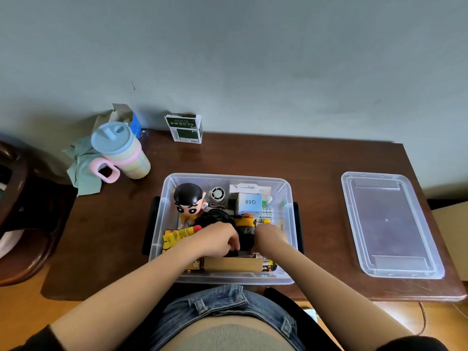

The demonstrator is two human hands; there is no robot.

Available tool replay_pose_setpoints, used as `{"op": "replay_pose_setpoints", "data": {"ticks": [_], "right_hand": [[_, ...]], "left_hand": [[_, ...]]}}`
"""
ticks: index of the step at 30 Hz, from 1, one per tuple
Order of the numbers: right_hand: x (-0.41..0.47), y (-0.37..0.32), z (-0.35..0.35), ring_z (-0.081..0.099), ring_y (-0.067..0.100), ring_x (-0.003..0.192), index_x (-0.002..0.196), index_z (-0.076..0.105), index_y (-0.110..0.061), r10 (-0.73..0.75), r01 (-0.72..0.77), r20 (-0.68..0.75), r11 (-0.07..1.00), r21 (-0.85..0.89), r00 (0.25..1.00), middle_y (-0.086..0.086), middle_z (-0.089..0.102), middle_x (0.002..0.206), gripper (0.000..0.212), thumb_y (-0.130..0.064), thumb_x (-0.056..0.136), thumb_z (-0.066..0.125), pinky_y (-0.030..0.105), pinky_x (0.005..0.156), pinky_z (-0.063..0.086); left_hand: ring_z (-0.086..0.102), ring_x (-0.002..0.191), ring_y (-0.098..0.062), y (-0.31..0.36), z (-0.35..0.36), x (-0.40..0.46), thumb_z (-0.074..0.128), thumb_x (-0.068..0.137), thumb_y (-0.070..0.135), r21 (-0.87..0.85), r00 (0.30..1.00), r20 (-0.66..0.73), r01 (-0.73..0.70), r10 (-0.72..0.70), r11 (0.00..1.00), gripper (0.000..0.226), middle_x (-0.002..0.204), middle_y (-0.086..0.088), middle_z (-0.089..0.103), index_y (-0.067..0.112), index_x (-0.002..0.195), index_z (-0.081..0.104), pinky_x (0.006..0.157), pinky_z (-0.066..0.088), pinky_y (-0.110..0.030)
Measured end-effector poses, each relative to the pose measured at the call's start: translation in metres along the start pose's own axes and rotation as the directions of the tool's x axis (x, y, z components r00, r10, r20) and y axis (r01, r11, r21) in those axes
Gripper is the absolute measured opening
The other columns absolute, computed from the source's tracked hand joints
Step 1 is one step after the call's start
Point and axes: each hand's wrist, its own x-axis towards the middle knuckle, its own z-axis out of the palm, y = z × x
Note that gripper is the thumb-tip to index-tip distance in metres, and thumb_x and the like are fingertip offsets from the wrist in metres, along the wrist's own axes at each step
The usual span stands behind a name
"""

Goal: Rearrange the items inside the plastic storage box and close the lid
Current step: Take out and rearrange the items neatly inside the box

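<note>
Both hands inside open box

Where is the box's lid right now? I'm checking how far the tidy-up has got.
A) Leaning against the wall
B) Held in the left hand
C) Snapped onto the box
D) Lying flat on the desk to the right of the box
D: the clear lid lies flat on the desk, apart from the open storage box, while the left hand and right hand both reach among the items inside.
</note>
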Motion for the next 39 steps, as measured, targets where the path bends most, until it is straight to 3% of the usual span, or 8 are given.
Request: {"op": "replay_pose_setpoints", "data": {"ticks": [2, 6, 10, 16, 20, 26, 32, 39], "right_hand": [[-0.006, 0.000, -0.008, 0.052, 0.024, 0.075, 0.068, 0.046, -0.009, -0.019, 0.019, 0.011, 0.999, -0.033, 1.000, 0.006, 0.056, 0.079, 0.025, -0.011, 0.085, 0.065, 0.030, 0.063, 0.043], [-0.019, -0.004, -0.034, 0.063, 0.012, 0.067, 0.081, 0.072, -0.006, -0.169, 0.165, 0.027, 0.979, 0.120, 0.985, 0.003, 0.074, 0.081, 0.021, -0.022, 0.088, 0.061, 0.024, 0.071, 0.053], [-0.026, -0.032, -0.053, 0.059, 0.005, 0.053, 0.075, 0.061, -0.021, -0.282, 0.325, -0.169, 0.878, 0.350, 0.944, -0.009, 0.064, 0.061, 0.023, -0.035, 0.092, 0.057, 0.018, 0.053, 0.048], [-0.011, -0.083, -0.049, 0.061, 0.010, 0.076, 0.115, 0.056, -0.020, -0.405, 0.436, -0.169, 0.777, 0.454, 0.899, -0.005, 0.064, 0.093, 0.042, -0.050, 0.086, 0.059, 0.026, 0.068, 0.052], [-0.005, -0.094, -0.044, 0.058, 0.007, 0.088, 0.108, 0.065, -0.017, -0.462, 0.511, -0.219, 0.795, 0.326, 0.859, -0.002, 0.068, 0.104, 0.030, -0.036, 0.085, 0.067, 0.029, 0.083, 0.052], [-0.011, -0.068, -0.054, 0.056, -0.001, 0.076, 0.093, 0.068, -0.020, -0.444, 0.531, -0.296, 0.757, 0.382, 0.846, -0.011, 0.064, 0.089, 0.017, -0.030, 0.080, 0.073, 0.010, 0.066, 0.042], [-0.026, -0.012, -0.061, 0.059, -0.005, 0.074, 0.090, 0.066, -0.026, -0.381, 0.407, -0.156, 0.783, 0.470, 0.911, -0.018, 0.063, 0.083, 0.012, -0.029, 0.081, 0.073, 0.007, 0.063, 0.043], [-0.031, 0.011, -0.041, 0.059, 0.008, 0.079, 0.100, 0.071, -0.017, -0.229, 0.242, -0.082, 0.946, 0.217, 0.970, -0.003, 0.070, 0.097, 0.026, -0.033, 0.080, 0.073, 0.018, 0.067, 0.046]], "left_hand": [[0.061, 0.092, -0.001, -0.002, -0.015, -0.010, 0.057, 0.092, 0.010, -0.066, 0.992, -0.120, -0.037, 0.029, 0.997, 0.023, 0.105, 0.009, 0.068, 0.021, 0.106, 0.071, 0.084, 0.049, -0.019], [0.060, 0.081, 0.012, -0.016, -0.045, -0.038, 0.064, 0.089, 0.014, -0.215, 0.923, -0.386, -0.108, 0.018, 0.971, 0.018, 0.084, 0.025, 0.063, 0.028, 0.097, 0.072, 0.070, 0.044, -0.004], [0.062, 0.083, 0.002, -0.042, -0.059, -0.059, 0.067, 0.087, 0.016, -0.196, 0.843, -0.530, -0.018, -0.090, 0.980, 0.015, 0.086, 0.018, 0.066, 0.028, 0.093, 0.072, 0.074, 0.051, -0.018], [0.058, 0.076, -0.003, -0.062, -0.046, -0.075, 0.071, 0.080, 0.031, -0.059, 0.910, -0.368, 0.183, -0.192, 0.981, 0.019, 0.078, 0.017, 0.059, 0.031, 0.098, 0.066, 0.065, 0.048, -0.022], [0.056, 0.077, -0.003, -0.063, -0.039, -0.077, 0.069, 0.079, 0.034, 0.061, 0.908, -0.377, 0.221, -0.183, 0.973, 0.024, 0.083, 0.015, 0.060, 0.032, 0.102, 0.064, 0.059, 0.043, -0.020], [0.061, 0.084, -0.008, -0.052, -0.044, -0.074, 0.067, 0.084, 0.039, -0.045, 0.934, -0.327, 0.135, -0.142, 0.990, 0.026, 0.095, 0.009, 0.067, 0.025, 0.107, 0.067, 0.069, 0.052, -0.030], [0.062, 0.076, -0.004, -0.015, -0.049, -0.044, 0.068, 0.086, 0.031, -0.095, 0.956, -0.289, 0.028, -0.055, 0.995, 0.020, 0.086, 0.012, 0.066, 0.021, 0.103, 0.072, 0.068, 0.052, -0.025], [0.063, 0.093, -0.020, 0.014, -0.019, -0.004, 0.058, 0.090, 0.011, 0.074, 0.992, -0.116, 0.051, -0.043, 0.996, 0.021, 0.105, -0.006, 0.068, 0.010, 0.108, 0.069, 0.084, 0.052, -0.031]]}}
